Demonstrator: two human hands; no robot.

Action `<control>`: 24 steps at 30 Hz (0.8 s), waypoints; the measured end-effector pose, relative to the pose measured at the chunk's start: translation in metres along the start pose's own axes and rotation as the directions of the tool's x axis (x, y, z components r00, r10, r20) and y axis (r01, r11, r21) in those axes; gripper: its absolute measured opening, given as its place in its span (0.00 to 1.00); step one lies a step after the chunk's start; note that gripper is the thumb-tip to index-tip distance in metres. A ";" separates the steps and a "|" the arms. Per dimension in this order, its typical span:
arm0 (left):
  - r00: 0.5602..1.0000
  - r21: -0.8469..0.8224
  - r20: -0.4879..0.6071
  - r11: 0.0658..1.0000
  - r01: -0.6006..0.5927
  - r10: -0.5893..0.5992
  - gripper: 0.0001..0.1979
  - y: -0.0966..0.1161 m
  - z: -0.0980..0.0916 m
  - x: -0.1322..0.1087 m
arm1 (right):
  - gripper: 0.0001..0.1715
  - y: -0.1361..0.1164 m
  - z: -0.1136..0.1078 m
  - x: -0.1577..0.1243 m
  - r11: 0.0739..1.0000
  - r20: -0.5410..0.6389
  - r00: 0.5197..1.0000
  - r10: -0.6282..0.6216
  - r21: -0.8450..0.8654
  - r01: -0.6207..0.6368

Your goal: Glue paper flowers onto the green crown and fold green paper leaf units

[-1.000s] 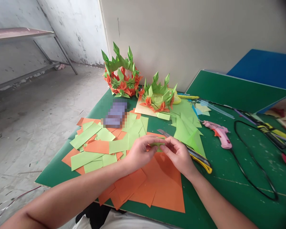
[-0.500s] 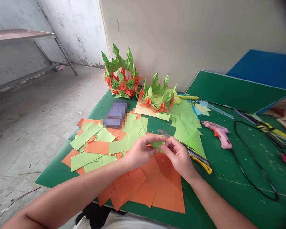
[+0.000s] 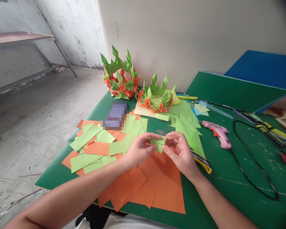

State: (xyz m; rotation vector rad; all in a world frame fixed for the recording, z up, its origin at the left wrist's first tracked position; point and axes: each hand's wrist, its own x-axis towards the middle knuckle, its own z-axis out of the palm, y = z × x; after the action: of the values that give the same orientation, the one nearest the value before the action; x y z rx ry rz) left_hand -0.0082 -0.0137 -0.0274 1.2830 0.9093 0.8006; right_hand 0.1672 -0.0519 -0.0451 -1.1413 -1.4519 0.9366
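A small folded piece of green paper (image 3: 160, 147) is held up over the orange sheets. My left hand (image 3: 141, 147) pinches its left side between thumb and fingers. At its right edge are the thumb and curled fingers of my right hand (image 3: 180, 152), closed about that edge. Beneath both hands lies a large orange paper sheet (image 3: 168, 184), with smaller orange pieces (image 3: 130, 184) overlapping its left part. A box cutter with a yellow handle (image 3: 205, 165) is partly hidden behind my right hand, its blade end (image 3: 160, 132) showing above the paper.
Green and orange strips (image 3: 85, 136) pile up at left, near a blurred-out rectangular object (image 3: 114, 116). Two paper crowns (image 3: 121, 84) (image 3: 157, 98) stand at the back. On the right lie a pink glue gun (image 3: 218, 133), its black cord (image 3: 246, 178) and green sheets (image 3: 184, 127).
My right hand's fingers have spread a little and shifted slightly right. More of the folded green paper shows between my hands, and its lower part now hangs lower.
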 end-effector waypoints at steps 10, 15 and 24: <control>0.989 0.132 0.046 0.980 -0.146 0.141 0.16 -0.011 -0.005 0.000 | 0.13 0.002 -0.006 0.001 0.981 0.038 0.997 -0.061 -0.184 0.067; 0.965 0.297 0.076 0.918 -0.264 0.253 0.18 -0.004 -0.004 -0.002 | 0.03 0.000 -0.007 0.003 0.961 0.067 0.992 -0.104 -0.249 0.117; 0.962 0.401 0.018 0.880 -0.255 0.271 0.04 -0.007 -0.001 -0.001 | 0.07 -0.001 -0.004 0.003 0.980 -0.003 0.999 -0.048 -0.196 0.046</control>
State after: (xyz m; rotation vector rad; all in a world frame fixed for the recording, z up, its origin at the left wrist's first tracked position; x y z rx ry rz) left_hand -0.0099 -0.0152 -0.0346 1.7862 0.9745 0.8805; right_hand 0.1711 -0.0489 -0.0427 -1.2458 -1.5851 0.7686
